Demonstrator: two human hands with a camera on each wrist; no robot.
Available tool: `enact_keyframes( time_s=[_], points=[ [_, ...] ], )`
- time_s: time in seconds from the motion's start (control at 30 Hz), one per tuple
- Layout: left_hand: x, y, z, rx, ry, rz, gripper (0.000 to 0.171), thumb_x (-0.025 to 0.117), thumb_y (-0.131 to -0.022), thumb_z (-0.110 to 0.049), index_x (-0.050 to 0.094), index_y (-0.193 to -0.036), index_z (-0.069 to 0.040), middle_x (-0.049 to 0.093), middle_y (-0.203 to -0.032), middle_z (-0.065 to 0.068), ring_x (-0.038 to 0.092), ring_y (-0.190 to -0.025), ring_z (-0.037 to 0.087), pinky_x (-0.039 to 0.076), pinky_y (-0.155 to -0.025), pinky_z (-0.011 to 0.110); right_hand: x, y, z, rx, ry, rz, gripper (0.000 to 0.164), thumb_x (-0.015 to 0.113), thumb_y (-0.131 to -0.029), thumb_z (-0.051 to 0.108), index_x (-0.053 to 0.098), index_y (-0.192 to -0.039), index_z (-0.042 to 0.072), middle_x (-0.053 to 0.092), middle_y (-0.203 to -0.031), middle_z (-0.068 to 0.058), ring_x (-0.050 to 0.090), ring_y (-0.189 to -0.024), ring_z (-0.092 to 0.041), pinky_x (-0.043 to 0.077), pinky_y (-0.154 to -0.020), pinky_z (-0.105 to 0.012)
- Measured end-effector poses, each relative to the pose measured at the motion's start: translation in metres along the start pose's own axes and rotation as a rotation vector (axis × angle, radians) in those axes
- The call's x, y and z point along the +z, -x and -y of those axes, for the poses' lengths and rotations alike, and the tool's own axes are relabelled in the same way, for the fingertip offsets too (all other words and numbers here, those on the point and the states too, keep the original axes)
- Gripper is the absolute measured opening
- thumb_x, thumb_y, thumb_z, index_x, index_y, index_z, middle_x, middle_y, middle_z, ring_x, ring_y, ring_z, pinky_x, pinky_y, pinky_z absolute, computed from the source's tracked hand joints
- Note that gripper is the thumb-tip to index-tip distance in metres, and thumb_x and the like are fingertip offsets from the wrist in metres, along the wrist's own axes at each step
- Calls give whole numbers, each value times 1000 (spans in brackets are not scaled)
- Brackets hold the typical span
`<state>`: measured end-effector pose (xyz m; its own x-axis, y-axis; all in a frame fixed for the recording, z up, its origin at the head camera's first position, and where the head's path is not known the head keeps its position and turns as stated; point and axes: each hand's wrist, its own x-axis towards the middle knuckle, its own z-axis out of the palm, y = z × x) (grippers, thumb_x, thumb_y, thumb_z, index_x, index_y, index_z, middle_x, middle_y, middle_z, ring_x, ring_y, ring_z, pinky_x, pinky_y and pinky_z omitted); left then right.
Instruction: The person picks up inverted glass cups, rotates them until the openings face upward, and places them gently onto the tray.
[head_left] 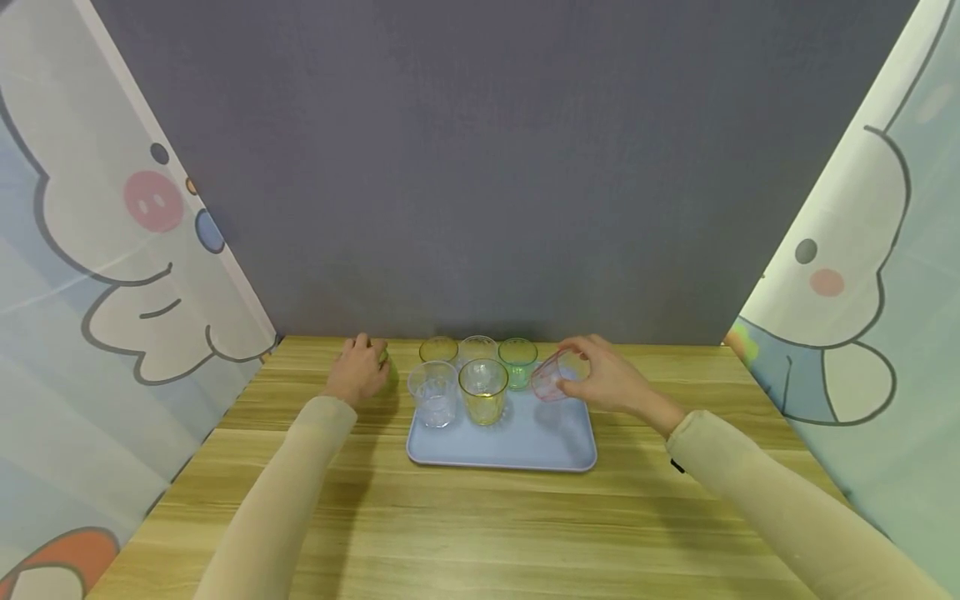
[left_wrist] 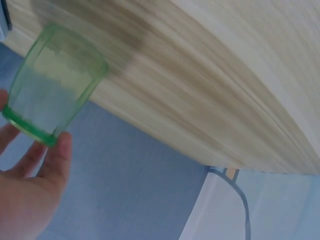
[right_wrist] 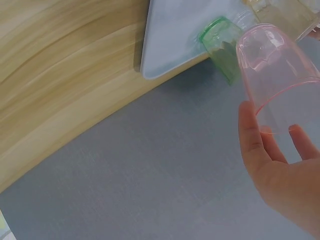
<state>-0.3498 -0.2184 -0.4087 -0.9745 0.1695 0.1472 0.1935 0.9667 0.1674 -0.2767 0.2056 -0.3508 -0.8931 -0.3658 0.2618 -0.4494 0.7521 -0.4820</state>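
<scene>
On the left of the table, my left hand (head_left: 358,367) grips a green tumbler (left_wrist: 57,82) by its narrower end, which has a thick green band. In the head view that hand hides most of it. My right hand (head_left: 603,379) holds a pink tumbler (right_wrist: 272,70) near its rim, fingertips and thumb around it. The pink tumbler is tilted over the right part of the blue tray (head_left: 502,454). On the tray stand a clear tumbler (head_left: 435,406) and a yellow tumbler (head_left: 483,406) in front, with an amber tumbler (head_left: 438,348), another clear tumbler (head_left: 478,345) and a green tumbler (head_left: 517,358) behind.
A wooden table (head_left: 465,533) carries the tray. Right behind it rises a dark grey panel (head_left: 480,183). Curtains with cartoon animals hang on the left (head_left: 112,250) and right (head_left: 847,292).
</scene>
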Motion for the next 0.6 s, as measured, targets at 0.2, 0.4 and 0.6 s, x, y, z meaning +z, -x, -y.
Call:
enact_keyframes(
  time_s=[0.2, 0.4, 0.6],
  points=[
    [-3, 0, 1, 18, 25, 28, 47, 55, -97, -22, 56, -140, 0, 47, -137, 28, 41, -129, 55, 41, -103, 66, -2, -3, -1, -14, 26, 18, 59, 77, -83, 29, 61, -133, 3, 60, -124, -20, 56, -111, -36, 49, -90, -55],
    [-9, 2, 1, 65, 45, 58, 47, 55, -95, -21, 57, -137, 2, 51, -136, 27, 42, -128, 54, 35, -108, 62, -5, -8, -2, -52, 92, 35, 58, 76, -83, 27, 62, -132, 1, 60, -125, -22, 55, -117, -40, 46, -98, -59],
    [-13, 2, 0, 67, 58, 91, 49, 55, -95, -21, 56, -137, 4, 52, -139, 28, 44, -129, 52, 32, -111, 61, -11, -14, -1, -74, 118, 39, 56, 74, -81, 25, 62, -129, 0, 59, -127, -23, 51, -122, -45, 40, -103, -62]
  ],
)
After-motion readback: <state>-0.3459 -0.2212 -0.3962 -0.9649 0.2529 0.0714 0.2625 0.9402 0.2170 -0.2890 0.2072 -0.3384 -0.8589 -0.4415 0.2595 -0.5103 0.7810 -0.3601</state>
